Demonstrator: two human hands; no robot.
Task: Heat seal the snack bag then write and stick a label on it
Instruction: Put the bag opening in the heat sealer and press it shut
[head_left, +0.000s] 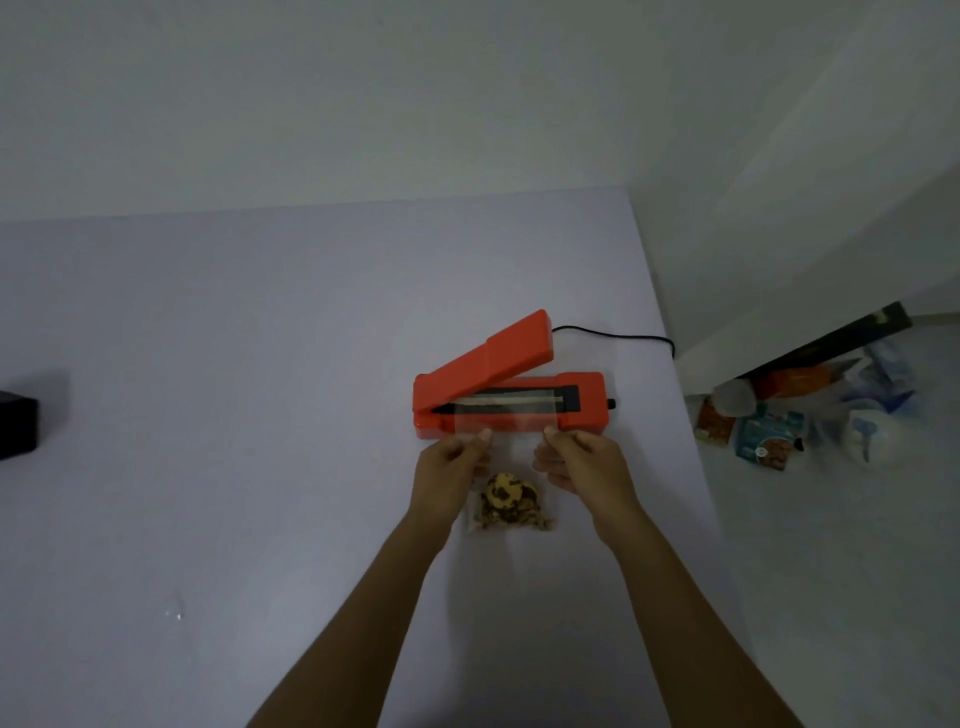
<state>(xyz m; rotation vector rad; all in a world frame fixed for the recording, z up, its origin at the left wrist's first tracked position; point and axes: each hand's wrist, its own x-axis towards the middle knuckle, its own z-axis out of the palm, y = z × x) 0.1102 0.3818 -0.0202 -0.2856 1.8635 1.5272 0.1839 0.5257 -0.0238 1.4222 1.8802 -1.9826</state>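
A red heat sealer (582, 397) sits on the pale table (234, 364) with its lid (493, 358) raised at an angle. A clear snack bag (511, 499) holding brown and yellow snacks lies in front of it, its open top laid across the sealing strip. My left hand (452, 467) pinches the bag's left edge near the sealer. My right hand (576, 462) pinches the right edge. Both hands are just in front of the sealer base. No label or pen is in view.
A black power cord (613, 335) runs from the sealer off the table's right edge. A black object (18, 426) sits at the far left edge. On the floor to the right lie several packets and bags (769, 431). A wall stands behind the table.
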